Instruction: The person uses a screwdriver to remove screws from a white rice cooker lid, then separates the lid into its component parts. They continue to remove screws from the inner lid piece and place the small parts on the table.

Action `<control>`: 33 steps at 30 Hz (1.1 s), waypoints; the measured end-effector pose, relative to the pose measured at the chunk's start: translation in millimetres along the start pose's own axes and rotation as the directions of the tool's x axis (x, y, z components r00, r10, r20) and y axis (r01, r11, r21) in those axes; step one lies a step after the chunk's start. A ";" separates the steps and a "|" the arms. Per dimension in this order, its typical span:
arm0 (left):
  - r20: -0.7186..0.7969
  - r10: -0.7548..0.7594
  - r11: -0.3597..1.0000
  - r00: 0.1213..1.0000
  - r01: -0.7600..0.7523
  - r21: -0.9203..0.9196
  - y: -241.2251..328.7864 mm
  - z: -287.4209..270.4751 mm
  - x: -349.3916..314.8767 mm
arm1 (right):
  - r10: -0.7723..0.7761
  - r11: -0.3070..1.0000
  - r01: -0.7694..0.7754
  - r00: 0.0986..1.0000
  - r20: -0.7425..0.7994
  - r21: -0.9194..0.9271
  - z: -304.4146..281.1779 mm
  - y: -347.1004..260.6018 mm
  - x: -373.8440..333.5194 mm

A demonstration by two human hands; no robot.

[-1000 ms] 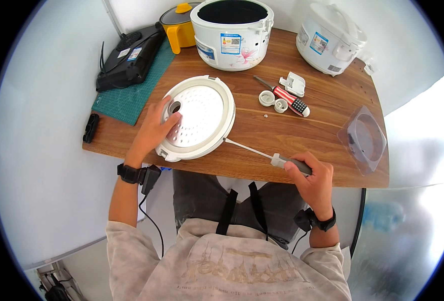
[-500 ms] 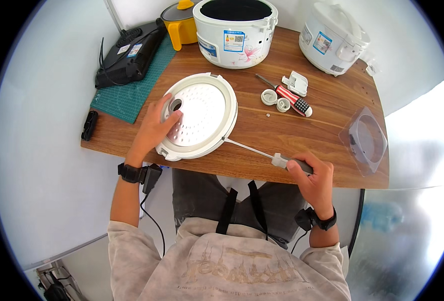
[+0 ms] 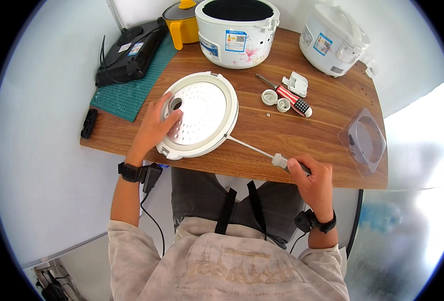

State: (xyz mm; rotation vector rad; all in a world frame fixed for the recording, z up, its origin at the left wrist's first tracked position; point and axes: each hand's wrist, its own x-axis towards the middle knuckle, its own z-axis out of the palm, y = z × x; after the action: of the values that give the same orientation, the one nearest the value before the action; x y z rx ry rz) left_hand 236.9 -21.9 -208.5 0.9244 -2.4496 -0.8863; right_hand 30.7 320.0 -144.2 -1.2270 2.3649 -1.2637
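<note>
A round white rice cooker lid (image 3: 204, 113) lies on the table, its perforated metal inner plate facing up. My left hand (image 3: 158, 125) grips the lid's left side, thumb on the plate beside the dark hole and fingers over the rim. In my right hand (image 3: 313, 179) is a screwdriver (image 3: 252, 149) with a grey handle, fingers wrapped round it. Its long shaft points left, and the tip touches the lid's lower right rim. Whether the tip sits in a gap there is too small to tell.
Behind stand an open white rice cooker body (image 3: 237, 42), a closed rice cooker (image 3: 335, 42) and a yellow pot (image 3: 182, 30). A striped screwdriver (image 3: 294, 100) lies by small white parts (image 3: 269, 97). Right is a clear plastic piece (image 3: 366, 143); left, a black appliance (image 3: 132, 52) on a green mat (image 3: 113, 103).
Almost nothing differs. The screwdriver and my right hand have shifted very slightly, with the tip still at the lid's rim. My left hand keeps its hold.
</note>
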 end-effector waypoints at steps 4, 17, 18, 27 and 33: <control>-0.007 -0.006 1.000 1.000 0.006 0.009 -0.2 0.5 -0.7 | 0.014 1.000 -0.014 1.000 0.011 -0.002 0.9 2.4 -0.9; 0.012 -0.081 0.996 0.997 0.081 -0.032 4.6 0.3 -1.4 | 0.100 0.994 -0.101 0.994 0.034 0.051 7.5 8.8 -5.7; 0.010 -0.079 0.997 0.997 0.079 -0.024 5.2 0.2 -1.7 | 0.097 0.993 -0.099 0.995 0.029 0.056 7.8 9.2 -6.0; -0.006 -0.053 0.998 0.999 0.053 -0.046 2.1 1.6 -1.7 | 0.016 0.996 -0.016 1.000 -0.003 -0.083 4.0 5.5 -7.8; -0.101 0.000 0.993 0.995 -0.012 -0.116 4.5 5.9 -2.3 | -0.122 0.932 0.107 0.992 -0.020 -0.347 -5.2 -6.3 -5.3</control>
State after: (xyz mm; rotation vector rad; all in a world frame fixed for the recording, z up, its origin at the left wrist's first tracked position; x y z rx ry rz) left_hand 233.4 -15.2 -210.1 0.8972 -2.2888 -0.9460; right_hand 35.1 325.2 -137.3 -1.4682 2.6623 -0.9323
